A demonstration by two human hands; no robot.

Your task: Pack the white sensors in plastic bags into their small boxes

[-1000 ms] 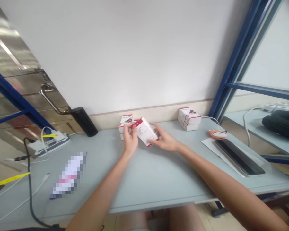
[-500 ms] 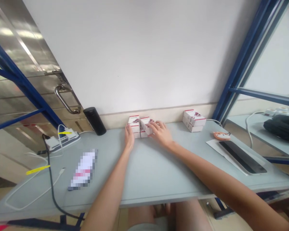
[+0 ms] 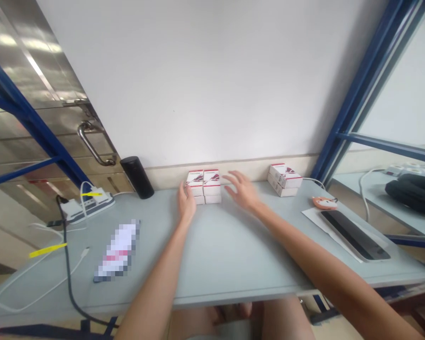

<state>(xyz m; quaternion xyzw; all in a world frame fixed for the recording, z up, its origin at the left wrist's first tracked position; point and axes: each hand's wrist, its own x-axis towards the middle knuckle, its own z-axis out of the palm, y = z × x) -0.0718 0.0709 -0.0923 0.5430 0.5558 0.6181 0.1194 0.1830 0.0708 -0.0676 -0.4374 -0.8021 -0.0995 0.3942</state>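
Note:
Two side-by-side stacks of small white boxes with red trim, a left stack [image 3: 195, 188] and a right stack [image 3: 211, 187], stand near the back of the table, each two boxes high. Against the left side of these stacks rests my left hand [image 3: 186, 202], its fingers upright and not wrapped round a box. My right hand [image 3: 243, 191] is a little to the right of the boxes, apart from them, fingers spread and holding nothing. Farther right stands another pile of similar boxes [image 3: 285, 179], two high.
On the left are a black cylinder [image 3: 137, 177], a power strip [image 3: 92, 208] with cables, and a blurred-out flat item [image 3: 117, 250]. To the right lie an orange-and-white mouse-like object [image 3: 325, 203] and a dark phone-like slab [image 3: 354, 235] on white paper. A wall [image 3: 212, 85] rises behind the table.
My right hand has let go of the upper right box and moved off to the right. That box now sits squarely beside the left stack. My left hand has stayed by the boxes.

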